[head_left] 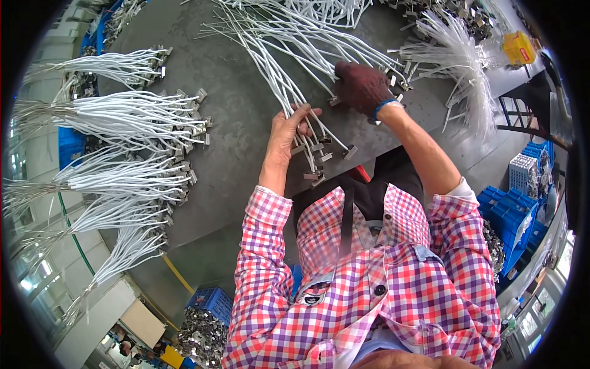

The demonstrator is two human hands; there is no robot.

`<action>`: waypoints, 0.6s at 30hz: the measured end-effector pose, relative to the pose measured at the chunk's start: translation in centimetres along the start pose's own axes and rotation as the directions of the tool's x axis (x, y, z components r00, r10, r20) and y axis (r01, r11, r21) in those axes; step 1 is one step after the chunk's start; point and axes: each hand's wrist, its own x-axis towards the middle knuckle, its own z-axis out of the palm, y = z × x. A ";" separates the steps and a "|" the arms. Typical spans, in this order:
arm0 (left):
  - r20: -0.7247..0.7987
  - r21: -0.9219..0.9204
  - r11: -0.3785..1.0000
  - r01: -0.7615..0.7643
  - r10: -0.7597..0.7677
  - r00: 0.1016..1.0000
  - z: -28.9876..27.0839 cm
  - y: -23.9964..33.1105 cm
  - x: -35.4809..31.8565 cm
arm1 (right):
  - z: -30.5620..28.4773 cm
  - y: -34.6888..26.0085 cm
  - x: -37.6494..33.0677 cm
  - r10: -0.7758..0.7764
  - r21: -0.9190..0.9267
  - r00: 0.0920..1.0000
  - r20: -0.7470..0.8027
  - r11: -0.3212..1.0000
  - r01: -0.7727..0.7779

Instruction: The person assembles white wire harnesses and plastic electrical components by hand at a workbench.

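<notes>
Head view shows a grey table (246, 154) filling the middle and upper part of the frame, with a checked shirt (369, 277) across the bottom centre. Bundles of white wires (129, 123) with metal ends lie fanned along the left side of the table, and more white wires spread over the top and upper right. Blue crates (513, 212) stand at the right edge, another blue crate (212, 301) of metal parts sits at lower left, and a small yellow box (518, 48) rests in the upper right corner. At centre, a wire bunch (289, 86) runs from the top of the frame down to metal clips (319, 163) near the table edge. Left hand (287, 132), bare, has its fingers curled around this bunch just above the clips. Right hand (362, 86), in a dark glove, presses with bent fingers on wires right of centre; whether it grips them cannot be told.
</notes>
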 end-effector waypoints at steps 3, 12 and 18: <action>0.012 -0.008 1.000 -0.022 0.022 1.000 -0.1 -0.1 0.1 | -2.4 0.9 0.6 -0.009 0.246 0.987 0.162 0.969 -0.031; 0.021 -0.031 0.999 -0.025 0.025 0.999 -0.4 -0.4 0.2 | -0.2 -1.6 -2.4 -0.041 0.446 0.983 0.180 0.894 -0.045; -0.091 0.158 0.987 -0.027 0.042 0.995 -0.1 0.0 0.0 | 2.3 -5.3 -5.3 -0.266 0.014 0.962 0.063 0.964 0.266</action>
